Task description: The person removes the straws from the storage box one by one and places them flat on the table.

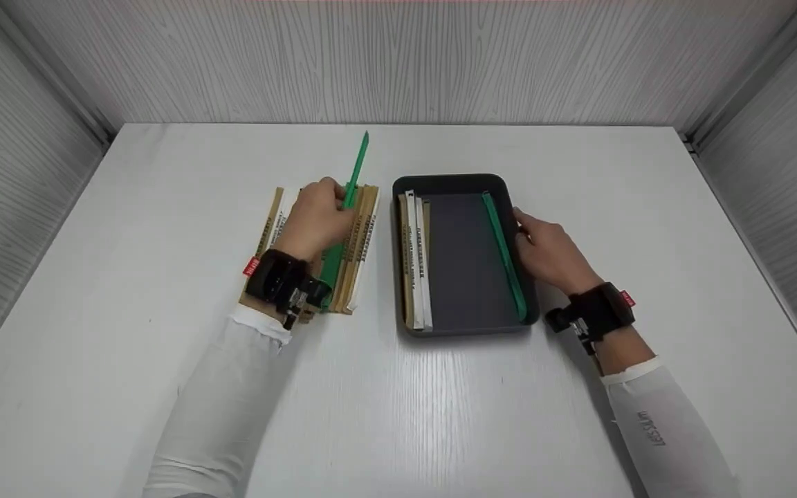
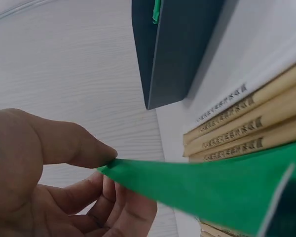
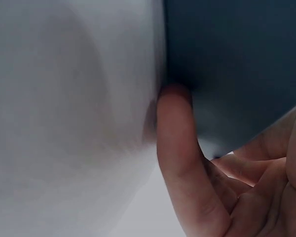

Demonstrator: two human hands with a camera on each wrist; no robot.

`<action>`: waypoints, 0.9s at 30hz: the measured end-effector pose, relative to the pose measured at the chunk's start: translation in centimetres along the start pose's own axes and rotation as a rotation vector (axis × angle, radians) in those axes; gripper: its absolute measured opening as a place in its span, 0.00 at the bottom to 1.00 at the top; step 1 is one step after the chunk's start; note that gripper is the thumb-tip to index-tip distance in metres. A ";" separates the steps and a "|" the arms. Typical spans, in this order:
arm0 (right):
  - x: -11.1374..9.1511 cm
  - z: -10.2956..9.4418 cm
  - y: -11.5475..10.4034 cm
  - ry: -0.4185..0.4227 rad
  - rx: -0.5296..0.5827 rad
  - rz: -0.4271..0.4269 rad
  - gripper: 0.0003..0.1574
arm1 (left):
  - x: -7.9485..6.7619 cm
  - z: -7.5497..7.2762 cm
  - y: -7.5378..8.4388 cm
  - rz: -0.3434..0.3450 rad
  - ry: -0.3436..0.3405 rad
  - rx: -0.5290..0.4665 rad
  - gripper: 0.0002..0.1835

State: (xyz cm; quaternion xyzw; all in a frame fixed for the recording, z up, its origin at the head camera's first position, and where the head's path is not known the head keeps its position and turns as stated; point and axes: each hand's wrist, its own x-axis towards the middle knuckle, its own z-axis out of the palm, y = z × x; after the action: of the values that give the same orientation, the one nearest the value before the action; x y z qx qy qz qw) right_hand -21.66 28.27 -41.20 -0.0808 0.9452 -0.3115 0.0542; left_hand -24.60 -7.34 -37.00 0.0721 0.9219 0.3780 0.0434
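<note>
My left hand [image 1: 317, 218] pinches a long green packet of wrapped chopsticks [image 1: 359, 162] between thumb and fingers. It slants over a row of paper-wrapped chopsticks [image 1: 365, 238] on the table, mostly brown and white; the hand hides part of this row. In the left wrist view, the green wrapper [image 2: 197, 185] runs from the thumb tip towards the camera. At the right wall of a dark shallow tray [image 1: 464, 277], my right hand [image 1: 554, 252] grips the side, one digit [image 3: 176, 133] pressed on its outer face.
Inside the tray, brown and white wrapped chopsticks [image 1: 414, 263] stand along the left wall. A single green packet [image 1: 504, 256] leans along the right wall. The white table [image 1: 398, 415] ends at a grey wood-grain panel [image 1: 398, 62] behind, with side panels left and right.
</note>
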 end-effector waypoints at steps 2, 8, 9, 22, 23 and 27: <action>0.0 0.0 0.0 0.000 -0.003 0.004 0.33 | -0.1 0.2 -0.5 -0.013 -0.015 0.006 0.20; 0.1 0.0 0.1 0.000 0.001 -0.001 0.33 | -0.4 1.2 -1.3 -0.054 -0.070 0.044 0.19; 0.1 0.0 0.1 0.000 -0.001 -0.003 0.33 | -0.5 1.5 -1.4 -0.061 -0.078 0.039 0.19; 0.1 0.2 0.1 0.006 -0.001 -0.009 0.33 | 0.1 3.7 -2.1 -0.065 -0.091 0.063 0.12; 0.1 0.2 0.2 0.009 -0.003 -0.009 0.33 | 0.2 3.8 -2.1 -0.058 -0.088 0.072 0.10; 0.1 0.1 0.2 0.009 -0.008 -0.014 0.33 | 0.3 4.0 -2.3 -0.034 -0.073 0.110 0.08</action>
State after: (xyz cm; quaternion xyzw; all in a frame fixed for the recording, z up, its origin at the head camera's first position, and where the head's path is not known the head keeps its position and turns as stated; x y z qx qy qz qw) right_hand -21.72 28.36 -41.36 -0.0865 0.9461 -0.3086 0.0476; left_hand -24.61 -6.10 -41.48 0.0725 0.9403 0.3231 0.0792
